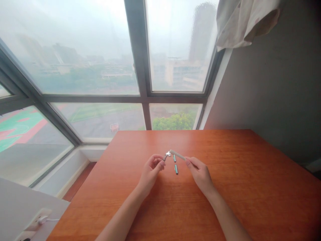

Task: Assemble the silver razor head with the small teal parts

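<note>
Occupying the lower left of the frame, a white plug [43, 219] is sitting in a wall socket [37, 217]. Above it, a grey-framed window [145, 99] is extending from the left edge past the upper centre. Just left of centre, below the middle of the frame, the left hand [151, 170] is gripping a slim, dark-stemmed piece with a silvery head [168, 154], its fingers being clamped on the stem. Next to that head, the rounded end of a pale rod [178, 155] is pointing left; whether the two are touching cannot be told. Beneath the rod, two small green-and-dark bars [176, 169] are lying on the reddish-brown tabletop [240, 187], one nearer the lower edge. Farther right, the right hand [200, 171] is pinching the rod's other end between its fingers. At upper right, a pale cloth [245, 23] is hanging.
</note>
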`<state>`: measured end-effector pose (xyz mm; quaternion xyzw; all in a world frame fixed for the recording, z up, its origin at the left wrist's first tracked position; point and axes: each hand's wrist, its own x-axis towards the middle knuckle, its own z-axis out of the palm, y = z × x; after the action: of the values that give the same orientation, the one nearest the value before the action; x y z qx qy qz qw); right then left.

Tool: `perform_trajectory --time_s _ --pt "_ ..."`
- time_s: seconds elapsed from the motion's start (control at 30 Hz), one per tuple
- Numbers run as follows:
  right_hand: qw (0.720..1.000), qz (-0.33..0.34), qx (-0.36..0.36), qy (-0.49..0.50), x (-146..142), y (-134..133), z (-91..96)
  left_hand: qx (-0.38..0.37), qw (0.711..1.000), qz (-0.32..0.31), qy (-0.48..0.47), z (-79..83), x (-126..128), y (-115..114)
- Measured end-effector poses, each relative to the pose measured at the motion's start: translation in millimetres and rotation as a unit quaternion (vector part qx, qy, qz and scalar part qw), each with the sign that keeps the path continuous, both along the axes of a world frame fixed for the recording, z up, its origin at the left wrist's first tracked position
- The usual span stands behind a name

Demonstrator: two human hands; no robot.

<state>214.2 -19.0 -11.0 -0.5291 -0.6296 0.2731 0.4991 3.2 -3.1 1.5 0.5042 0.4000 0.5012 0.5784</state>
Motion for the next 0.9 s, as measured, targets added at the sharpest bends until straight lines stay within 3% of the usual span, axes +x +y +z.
perform_trajectory --time_s 0.27,0.4,0.63,0.9 --pt "1.0 -0.002 0.006 -0.027 -0.3 -1.3 1.8 0.053 0.996 0.065 0.038 2.8 -0.6 -0.1" --pt "0.998 -0.025 0.012 -0.061 1.7 0.4 -0.5 0.061 0.995 0.071 0.045 0.4 -0.1 -0.4" --pt "0.999 -0.024 0.02 -0.019 2.1 -2.1 4.1 0.079 0.989 0.101 0.072 -6.9 -0.1 1.4" --pt "0.997 -0.046 0.025 -0.058 1.7 -1.2 0.5 0.1 0.98 0.103 0.138 -4.0 -1.6 -1.7"
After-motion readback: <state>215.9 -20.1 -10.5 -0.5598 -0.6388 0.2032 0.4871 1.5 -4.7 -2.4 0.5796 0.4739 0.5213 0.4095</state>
